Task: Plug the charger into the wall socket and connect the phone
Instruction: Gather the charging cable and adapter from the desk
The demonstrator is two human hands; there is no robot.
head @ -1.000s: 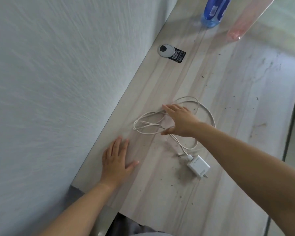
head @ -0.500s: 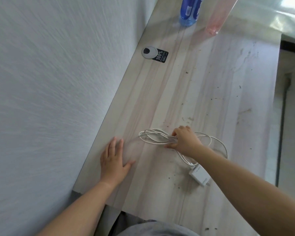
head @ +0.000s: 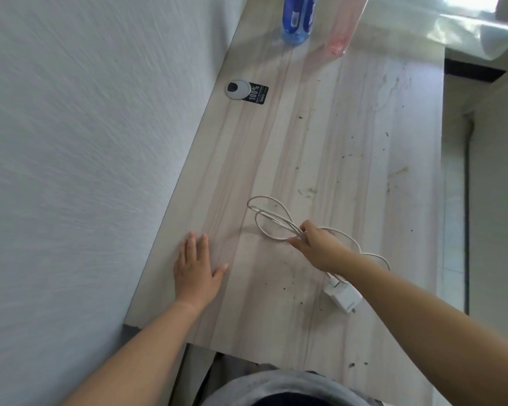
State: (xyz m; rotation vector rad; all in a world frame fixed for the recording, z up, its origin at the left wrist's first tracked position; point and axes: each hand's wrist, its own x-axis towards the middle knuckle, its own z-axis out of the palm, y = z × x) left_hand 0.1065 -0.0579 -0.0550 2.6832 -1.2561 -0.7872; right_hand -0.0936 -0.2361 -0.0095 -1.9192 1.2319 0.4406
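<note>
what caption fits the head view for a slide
Right hand gathers white cable on desk; left hand flat.

A single head-worn view looks steeply down and forward along a pale wooden desk [head: 320, 136], with the white textured wall [head: 85, 142] filling the left side. The desk's near edge sits close below; its far end, with a blue bottle [head: 297, 22], reaches the top. Both forearms enter from the bottom.

Far ahead of both hands, a blue bottle [head: 296, 22] stands at the desk's [head: 349, 136] far end, a pink bottle [head: 342, 30] just beside it. Nearer, ahead of the left hand by the wall [head: 85, 142], a grey cable grommet [head: 237, 89] touches a black sticker [head: 258, 94].
</note>
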